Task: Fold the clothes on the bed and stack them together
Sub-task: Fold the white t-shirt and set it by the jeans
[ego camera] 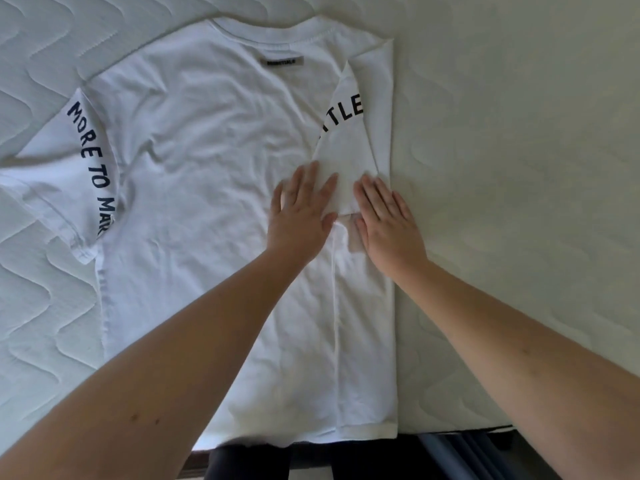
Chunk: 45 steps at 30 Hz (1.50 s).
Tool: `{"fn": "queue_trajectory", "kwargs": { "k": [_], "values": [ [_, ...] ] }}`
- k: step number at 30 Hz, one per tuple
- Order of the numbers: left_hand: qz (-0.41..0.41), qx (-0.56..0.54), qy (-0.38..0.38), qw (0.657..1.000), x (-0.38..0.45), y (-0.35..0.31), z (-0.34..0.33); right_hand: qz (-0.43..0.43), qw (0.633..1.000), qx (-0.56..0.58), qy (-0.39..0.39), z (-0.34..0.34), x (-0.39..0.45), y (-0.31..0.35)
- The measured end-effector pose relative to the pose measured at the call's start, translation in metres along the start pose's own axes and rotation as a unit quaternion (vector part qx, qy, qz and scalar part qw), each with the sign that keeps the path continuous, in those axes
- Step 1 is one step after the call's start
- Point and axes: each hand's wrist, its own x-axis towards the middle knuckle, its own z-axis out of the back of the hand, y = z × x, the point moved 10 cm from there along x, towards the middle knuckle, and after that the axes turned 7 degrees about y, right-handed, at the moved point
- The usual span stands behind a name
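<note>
Below, a white T-shirt (214,202) covers the quilted mattress (519,168), floor seemingly dark.

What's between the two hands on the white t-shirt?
Head view: only a narrow strip of the white t-shirt, the hem of its folded-in sleeve, lies between left hand and right hand.

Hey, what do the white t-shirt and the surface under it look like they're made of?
T-shirt: looks like soft matte cotton jersey; it creases finely, has a ribbed collar and printed dark lettering. Mattress: quilted fabric cover, off-white, slightly sheened, with stitched wavy lines that puff between seams. Exact fibres can't be told.
</note>
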Motion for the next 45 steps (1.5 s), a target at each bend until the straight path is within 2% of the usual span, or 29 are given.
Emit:
{"fn": "queue_trajectory", "kwargs": {
  "k": [2,4,6,7,10,13,15,19,21,23,26,29,32,34,45],
  "values": [
    [0.054,-0.11,-0.08,0.989,-0.019,0.0,0.019,-0.005,1.0,0.013,0.003,-0.005,-0.017,0.002],
    [0.104,-0.247,-0.122,0.956,-0.041,0.005,0.023,-0.003,1.0,0.027,0.01,-0.01,-0.033,0.008],
    [0.175,-0.368,-0.089,0.909,-0.056,0.011,0.005,-0.014,0.997,0.068,0.018,-0.012,-0.048,0.013],
    [0.2,-0.395,-0.072,0.894,-0.062,0.011,-0.004,-0.032,0.995,0.097,0.013,-0.011,-0.055,0.012],
    [0.215,-0.412,-0.007,0.885,-0.064,-0.004,-0.028,-0.132,0.966,0.22,-0.04,-0.004,-0.074,-0.004],
    [0.227,-0.443,0.038,0.866,-0.056,-0.012,-0.041,-0.23,0.89,0.39,-0.051,-0.017,-0.085,-0.024],
    [0.233,-0.43,0.046,0.871,-0.051,-0.009,-0.041,-0.275,0.856,0.436,-0.024,-0.029,-0.087,-0.036],
    [0.232,-0.434,0.028,0.87,-0.052,0.003,-0.035,-0.299,0.879,0.371,0.023,-0.037,-0.083,-0.052],
    [0.222,-0.397,0.019,0.89,-0.056,0.006,-0.03,-0.3,0.886,0.354,0.018,-0.036,-0.084,-0.055],
    [0.221,-0.389,0.027,0.894,-0.059,0.004,-0.032,-0.301,0.892,0.336,0.006,-0.034,-0.088,-0.054],
    [0.2,-0.437,0.083,0.873,-0.068,-0.007,-0.046,-0.286,0.899,0.332,0.008,-0.033,-0.096,-0.049],
    [0.173,-0.479,0.147,0.848,-0.091,-0.02,-0.072,-0.262,0.897,0.354,0.05,-0.041,-0.11,-0.04],
    [0.201,-0.542,0.151,0.801,-0.122,-0.019,-0.099,-0.247,0.902,0.331,0.128,-0.061,-0.131,-0.03],
    [0.211,-0.56,0.147,0.787,-0.14,-0.018,-0.112,-0.238,0.901,0.329,0.154,-0.07,-0.146,-0.024],
    [0.197,-0.502,0.223,0.812,-0.22,-0.037,-0.165,-0.281,0.804,0.469,0.236,-0.124,-0.24,-0.002]
  ]
}}
